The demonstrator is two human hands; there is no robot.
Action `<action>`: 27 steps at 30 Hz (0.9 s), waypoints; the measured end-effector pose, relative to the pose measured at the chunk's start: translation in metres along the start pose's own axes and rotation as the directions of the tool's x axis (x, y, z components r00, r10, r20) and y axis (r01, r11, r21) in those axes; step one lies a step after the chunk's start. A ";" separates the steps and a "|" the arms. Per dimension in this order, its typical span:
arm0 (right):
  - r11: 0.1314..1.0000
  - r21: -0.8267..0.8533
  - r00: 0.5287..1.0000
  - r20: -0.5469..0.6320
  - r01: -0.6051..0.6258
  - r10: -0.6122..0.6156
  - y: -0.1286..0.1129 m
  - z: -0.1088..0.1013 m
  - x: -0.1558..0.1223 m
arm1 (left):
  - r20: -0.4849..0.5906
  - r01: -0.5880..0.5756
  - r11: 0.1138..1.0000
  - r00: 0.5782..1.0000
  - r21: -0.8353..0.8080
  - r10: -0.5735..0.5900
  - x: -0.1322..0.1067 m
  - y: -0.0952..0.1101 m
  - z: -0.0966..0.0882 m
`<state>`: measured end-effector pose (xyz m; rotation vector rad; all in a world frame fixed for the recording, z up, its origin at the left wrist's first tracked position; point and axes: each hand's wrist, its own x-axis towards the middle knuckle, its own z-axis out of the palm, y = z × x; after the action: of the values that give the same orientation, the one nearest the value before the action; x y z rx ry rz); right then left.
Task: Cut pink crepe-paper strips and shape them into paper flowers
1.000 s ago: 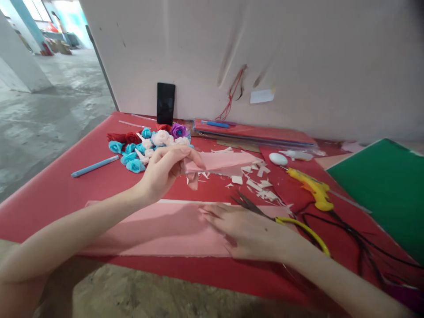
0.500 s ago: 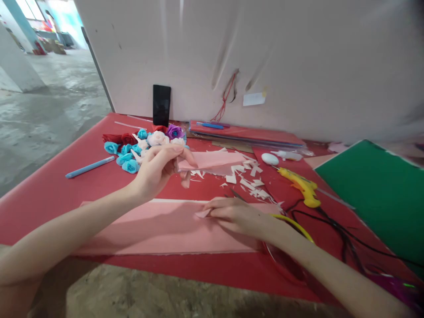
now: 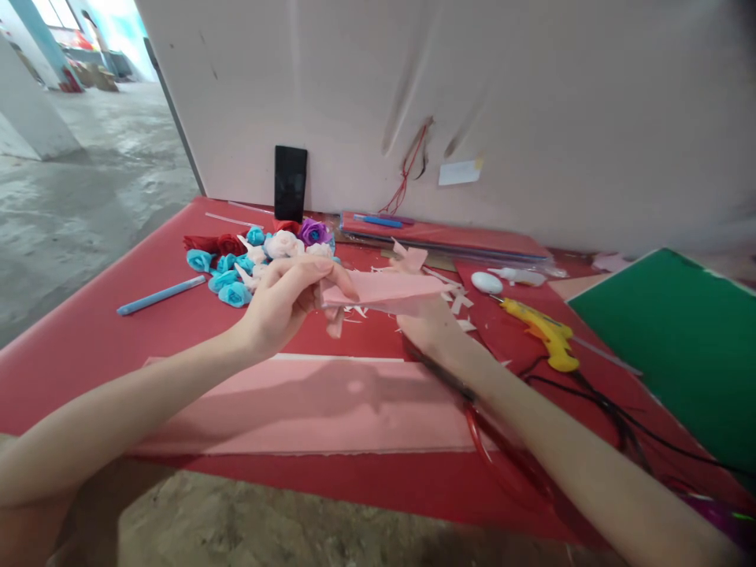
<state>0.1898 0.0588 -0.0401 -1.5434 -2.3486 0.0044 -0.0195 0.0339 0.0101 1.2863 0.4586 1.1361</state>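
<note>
My left hand (image 3: 289, 303) is closed on a folded strip of pink crepe paper (image 3: 383, 290), pinched at its left end between thumb and fingers. My right hand (image 3: 434, 323) reaches behind that strip, over the scrap pile; its fingers are hidden by the paper. Just beyond, pale pink paper scraps (image 3: 409, 257) show above the strip's edge; whether the fingers touch them I cannot tell. Beneath my right forearm lie scissors (image 3: 477, 429) with a red handle, partly covered. A long pink crepe paper sheet (image 3: 283, 421) lies flat along the table's near side.
Blue, white, red and purple paper flowers (image 3: 236, 294) are heaped at left near a blue pen (image 3: 161, 296). A phone (image 3: 290, 183) leans on the back panel. At right are a yellow glue gun (image 3: 546, 331) with a black cord and a green board (image 3: 667, 346).
My right hand has moved forward and up from above the pink sheet, where it pinched a small pink scrap, to behind the folded strip. The left hand keeps its hold.
</note>
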 end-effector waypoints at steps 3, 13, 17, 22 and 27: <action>0.993 0.109 0.996 0.076 0.046 -0.054 -0.031 0.004 -0.046 | 0.005 -0.002 1.000 1.000 -0.011 0.002 -0.001 0.001 0.001; 0.942 0.244 0.946 0.281 -0.231 0.159 -0.038 0.011 -0.093 | 0.080 0.223 0.974 0.972 -0.028 -0.220 -0.014 -0.038 0.008; 0.922 0.293 0.916 0.379 -0.252 0.130 -0.031 0.006 -0.097 | 0.080 0.390 0.921 0.917 0.024 -0.391 -0.021 -0.064 0.006; 0.910 0.335 0.877 0.476 -0.245 0.061 -0.028 -0.014 -0.098 | 0.021 0.405 0.914 0.914 0.001 -0.405 -0.018 -0.073 -0.001; 0.972 0.225 0.930 0.339 0.069 -0.144 -0.032 -0.016 -0.110 | 0.014 0.388 0.922 0.922 -0.004 -0.388 -0.016 -0.072 -0.002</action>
<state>0.2052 -0.0550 -0.0490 -1.4035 -2.5989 0.5307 0.0012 0.0303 -0.0606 1.1327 0.6675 0.7929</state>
